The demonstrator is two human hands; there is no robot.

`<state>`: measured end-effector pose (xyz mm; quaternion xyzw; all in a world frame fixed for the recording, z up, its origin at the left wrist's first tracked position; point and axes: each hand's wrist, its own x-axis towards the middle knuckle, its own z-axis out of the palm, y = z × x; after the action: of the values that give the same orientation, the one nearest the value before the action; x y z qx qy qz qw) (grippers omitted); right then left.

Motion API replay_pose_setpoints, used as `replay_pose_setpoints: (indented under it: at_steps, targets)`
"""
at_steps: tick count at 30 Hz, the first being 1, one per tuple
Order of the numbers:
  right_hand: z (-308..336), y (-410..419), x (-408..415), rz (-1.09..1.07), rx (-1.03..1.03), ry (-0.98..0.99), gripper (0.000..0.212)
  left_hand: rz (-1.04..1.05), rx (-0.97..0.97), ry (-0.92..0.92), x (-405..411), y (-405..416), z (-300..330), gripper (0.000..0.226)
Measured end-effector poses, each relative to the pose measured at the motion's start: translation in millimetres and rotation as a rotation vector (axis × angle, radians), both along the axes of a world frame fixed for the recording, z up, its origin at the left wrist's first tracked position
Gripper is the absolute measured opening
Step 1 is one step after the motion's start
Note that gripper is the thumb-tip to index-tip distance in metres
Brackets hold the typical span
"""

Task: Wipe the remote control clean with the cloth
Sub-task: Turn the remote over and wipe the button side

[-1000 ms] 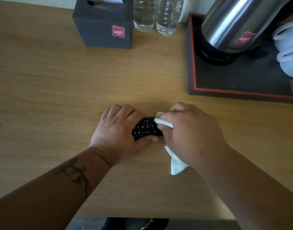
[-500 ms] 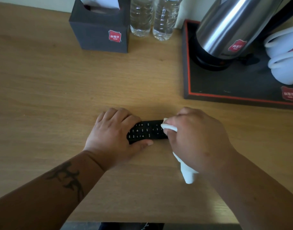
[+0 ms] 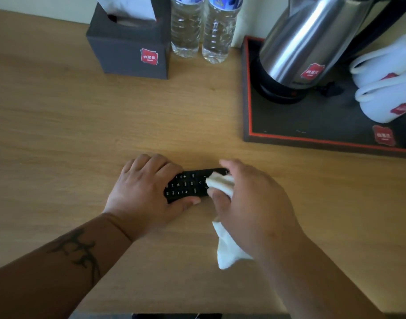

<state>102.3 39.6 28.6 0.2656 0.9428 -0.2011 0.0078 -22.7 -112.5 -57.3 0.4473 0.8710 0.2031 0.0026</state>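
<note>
1. Two hands are working on the desk [image 3: 59,134]; left hand [image 3: 142,192] is gripping the remote control [image 3: 185,186], lying flat, by its left end.
2. Remote is looking rigid, light, slippery; best pinned by its edges.
3. Right hand [image 3: 252,203] is clutching the soft cloth [image 3: 220,184], pressing it onto the remote's right half.

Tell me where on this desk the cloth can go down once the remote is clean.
Bare wood lies left of the left hand, and between the hands and the tissue box. The strip between the right hand and the tray is free too. The back right is crowded: bottles, kettle, cups.
</note>
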Motion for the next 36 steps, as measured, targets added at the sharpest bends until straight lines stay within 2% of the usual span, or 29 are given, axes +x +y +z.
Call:
replay_pose_setpoints:
  at_steps: [2, 4, 7, 9, 12, 16, 18, 21, 26, 32, 36]
  targets:
    - [-4.2, -3.6, -8.7, -0.039, 0.003, 0.027, 0.031, 0.008, -0.007, -0.006, -0.2, 0.1, 0.5, 0.064]
    - [-8.7, -11.5, -8.6, -0.013, 0.043, 0.0, 0.018, 0.012, -0.011, -0.012, -0.2, 0.4, 1.0, 0.065]
    - [-6.7, -14.8, 6.5, -0.015, 0.027, -0.071, 0.011, 0.01, -0.003, -0.001, 0.6, 0.7, 2.3, 0.064]
    - [-1.1, -11.4, 10.6, -0.01, 0.006, -0.089, 0.016, 0.01, 0.003, 0.01, 0.3, 0.3, 2.6, 0.062]
    - [4.4, -14.1, -6.0, 0.006, -0.071, -0.016, 0.021, 0.008, 0.016, 0.009, 1.5, 1.2, 1.5, 0.057]
    - [1.3, -29.2, -24.5, 0.102, -0.005, -0.067, 0.015, 0.032, 0.079, -0.004, 3.9, 4.1, 3.5, 0.043]
    - [1.9, -29.3, -16.9, 0.128, -0.018, -0.111, 0.009, 0.017, 0.039, -0.014, 2.1, 3.2, 3.4, 0.047]
    - [5.7, -24.4, -9.2, 0.142, -0.056, -0.141, 0.017, 0.006, 0.002, -0.025, 0.2, 0.9, 3.5, 0.054]
    - [3.7, -25.6, -24.2, 0.081, -0.014, -0.114, 0.017, 0.054, 0.044, -0.052, 3.8, 3.2, 6.2, 0.048]
    - [10.7, -22.3, -13.3, 0.091, -0.072, -0.155, 0.021, 0.019, -0.003, -0.035, 0.7, 0.8, 3.7, 0.056]
    - [6.1, -23.7, -32.9, 0.087, -0.029, -0.075, 0.019, 0.05, 0.053, -0.02, 3.7, 4.1, 6.0, 0.034]
